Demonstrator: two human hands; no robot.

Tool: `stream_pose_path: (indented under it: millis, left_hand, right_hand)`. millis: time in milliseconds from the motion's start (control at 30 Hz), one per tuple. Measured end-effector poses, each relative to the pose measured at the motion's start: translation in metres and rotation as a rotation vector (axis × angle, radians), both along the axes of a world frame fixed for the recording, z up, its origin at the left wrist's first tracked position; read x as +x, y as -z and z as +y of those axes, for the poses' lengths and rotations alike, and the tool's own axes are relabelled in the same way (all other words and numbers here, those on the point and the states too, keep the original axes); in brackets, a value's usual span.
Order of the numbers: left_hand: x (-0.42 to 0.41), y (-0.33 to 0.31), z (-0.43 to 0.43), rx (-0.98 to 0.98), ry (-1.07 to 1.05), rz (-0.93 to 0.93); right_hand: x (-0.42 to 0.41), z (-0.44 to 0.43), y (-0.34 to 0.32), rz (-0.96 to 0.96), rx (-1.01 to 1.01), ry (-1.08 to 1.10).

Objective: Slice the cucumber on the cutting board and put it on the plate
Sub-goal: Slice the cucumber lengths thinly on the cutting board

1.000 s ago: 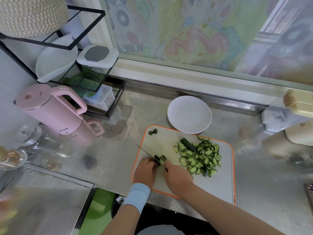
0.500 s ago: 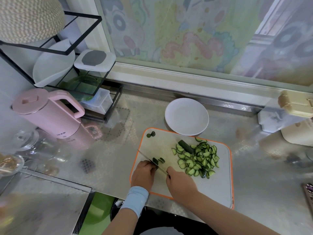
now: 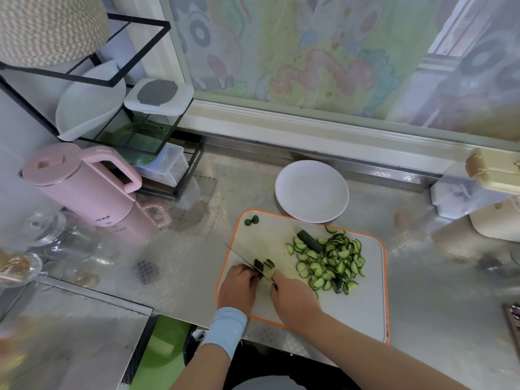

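A white cutting board (image 3: 363,311) with an orange rim lies on the steel counter. A heap of cucumber slices (image 3: 329,263) and an uncut dark cucumber piece (image 3: 309,241) lie on its right half. Two cucumber ends (image 3: 251,220) sit at its far left corner. My left hand (image 3: 239,287) holds a short cucumber piece (image 3: 258,264) with curled fingers. My right hand (image 3: 295,299) grips the knife (image 3: 243,258), whose blade lies against that piece and points far-left. A couple of fresh slices (image 3: 269,263) lie just right of the blade. The white plate (image 3: 311,191) stands bare behind the board.
A pink kettle (image 3: 81,184) stands at the left, with glass jars (image 3: 45,229) in front of it. Behind it is a black wire rack (image 3: 112,80) with containers. White and cream boxes (image 3: 478,190) stand at the right edge, and a window ledge runs along the back.
Both hands stay at the near left of the board with the knife on the short piece. The view has shifted slightly.
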State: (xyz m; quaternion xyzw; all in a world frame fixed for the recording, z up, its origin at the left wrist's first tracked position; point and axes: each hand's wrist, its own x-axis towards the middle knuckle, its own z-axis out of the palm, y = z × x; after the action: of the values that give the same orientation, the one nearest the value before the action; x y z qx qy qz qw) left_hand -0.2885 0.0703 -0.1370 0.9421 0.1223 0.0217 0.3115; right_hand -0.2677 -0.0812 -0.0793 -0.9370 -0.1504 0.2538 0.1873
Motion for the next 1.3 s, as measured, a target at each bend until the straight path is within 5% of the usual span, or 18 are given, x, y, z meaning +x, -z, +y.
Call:
stream_pose_path:
  millis: [1300]
  left_hand:
    - [-0.004, -0.001, 0.000, 0.049, -0.005, 0.047]
  right_hand:
    - [-0.017, -0.017, -0.004, -0.052, -0.024, -0.008]
